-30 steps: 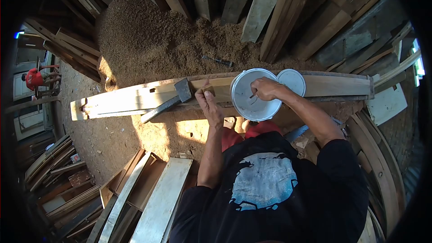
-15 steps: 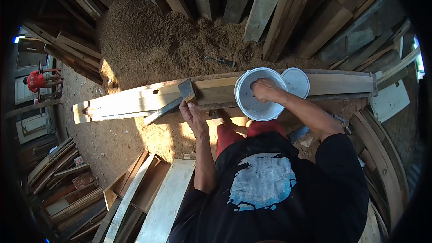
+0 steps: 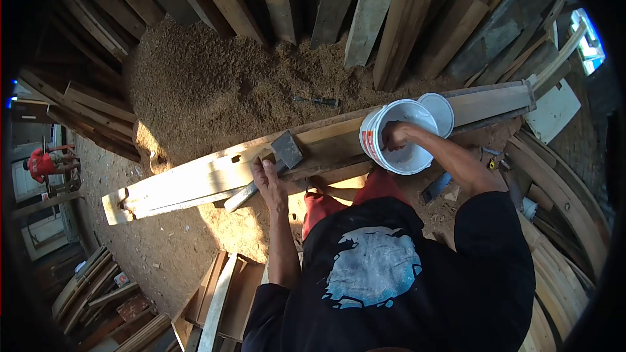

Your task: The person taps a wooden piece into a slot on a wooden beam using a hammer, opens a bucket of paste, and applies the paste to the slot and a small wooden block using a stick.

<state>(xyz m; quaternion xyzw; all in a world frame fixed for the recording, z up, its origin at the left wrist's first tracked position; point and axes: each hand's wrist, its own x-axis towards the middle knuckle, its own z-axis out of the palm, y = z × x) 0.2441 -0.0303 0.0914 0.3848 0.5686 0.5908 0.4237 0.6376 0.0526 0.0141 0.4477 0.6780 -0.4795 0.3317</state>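
My left hand [image 3: 270, 184] is above the long wooden beam [image 3: 332, 137], its fingers pinched on a small wooden block [image 3: 263, 157]. Close to it, a tool with a dark, square head [image 3: 287, 150] and a pale handle [image 3: 242, 196] rests across the beam; my hand covers part of the handle. My right hand [image 3: 396, 135] reaches into a white bucket [image 3: 413, 164] on the beam, fingers curled down in shadow near its inner left side. What those fingers hold is hidden. A round white lid [image 3: 443, 112] shows behind the bucket.
Sawdust and shavings [image 3: 195, 85] are heaped beyond the beam, with a dark narrow tool [image 3: 317, 101] on them. Planks [image 3: 280, 0] lean along the far side. More boards [image 3: 218, 306] lie at lower left. A person in red [image 3: 42, 164] is far left.
The view has turned, so the beam slants more. The bucket now tilts, showing its red label. My right hand is nearer its left wall. My left hand has shifted away from the tool's head.
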